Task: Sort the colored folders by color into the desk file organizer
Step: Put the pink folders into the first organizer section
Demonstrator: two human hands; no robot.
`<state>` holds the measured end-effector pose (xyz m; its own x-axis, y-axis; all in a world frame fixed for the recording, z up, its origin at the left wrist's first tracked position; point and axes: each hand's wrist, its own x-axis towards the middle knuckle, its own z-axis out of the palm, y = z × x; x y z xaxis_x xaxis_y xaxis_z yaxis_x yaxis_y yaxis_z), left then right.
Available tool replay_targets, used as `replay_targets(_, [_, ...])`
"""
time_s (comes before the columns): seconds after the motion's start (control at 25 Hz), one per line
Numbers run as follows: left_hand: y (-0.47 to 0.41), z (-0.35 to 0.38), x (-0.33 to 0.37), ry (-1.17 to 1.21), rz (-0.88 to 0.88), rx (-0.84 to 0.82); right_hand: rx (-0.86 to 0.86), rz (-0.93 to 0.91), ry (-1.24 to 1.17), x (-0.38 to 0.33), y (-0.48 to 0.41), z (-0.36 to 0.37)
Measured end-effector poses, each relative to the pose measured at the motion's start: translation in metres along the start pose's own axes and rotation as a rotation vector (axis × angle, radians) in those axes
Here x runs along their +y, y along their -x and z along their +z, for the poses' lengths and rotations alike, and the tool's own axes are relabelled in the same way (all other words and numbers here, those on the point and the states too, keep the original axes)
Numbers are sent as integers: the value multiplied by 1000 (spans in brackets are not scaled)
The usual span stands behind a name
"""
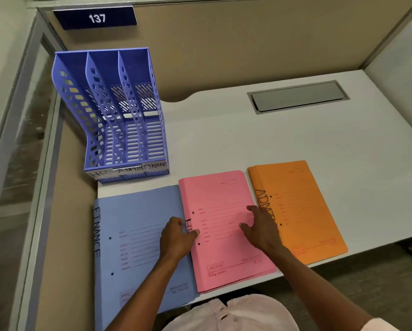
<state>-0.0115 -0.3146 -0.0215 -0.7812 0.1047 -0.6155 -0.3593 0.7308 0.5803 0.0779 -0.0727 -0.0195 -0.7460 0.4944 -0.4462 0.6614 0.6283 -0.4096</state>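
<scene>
Pink card marks the middle of three folders on the white desk (271,139): one pink folder (224,259), one blue folder (133,223) tucked under its left edge, one orange folder (305,211) just right of it. One purple file organizer (119,115) with three slots stands beyond its far-left corner. Two hands meet it: the left hand (176,237) pinches its left edge, thumb on top; the right hand (260,228) rests on its right side, fingers spread.

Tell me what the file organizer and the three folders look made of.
The file organizer looks like moulded plastic, slightly glossy purple-blue, given its slotted, perforated walls. The pink folder, blue folder and orange folder look like matte card or thick paper, judging by their flat, dull colour, printed lines and punched holes. The exact stock is unclear.
</scene>
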Motion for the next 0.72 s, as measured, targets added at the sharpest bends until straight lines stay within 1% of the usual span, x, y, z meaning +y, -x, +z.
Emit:
replay_targets(0.16, [-2, 15, 10, 34, -78, -2, -87, -42, 58, 6, -6, 6])
replay_targets(0.44, [5, 19, 33, 90, -142, 74, -150, -171, 336, 16, -3, 19])
replay_targets(0.48, [7, 17, 35, 134, -147, 95, -155, -185, 353, 16, -4, 18])
replay_targets(0.56, [11, 12, 36, 311, -152, 127, -159, -203, 368, 16, -8, 16])
replay_targets(0.64, [21, 7, 37, 505, -132, 91, -167, -213, 359, 19, -11, 15])
replay_targets(0.72, [34, 6, 37, 564, -67, 39, -183, -228, 361, 22, -12, 14])
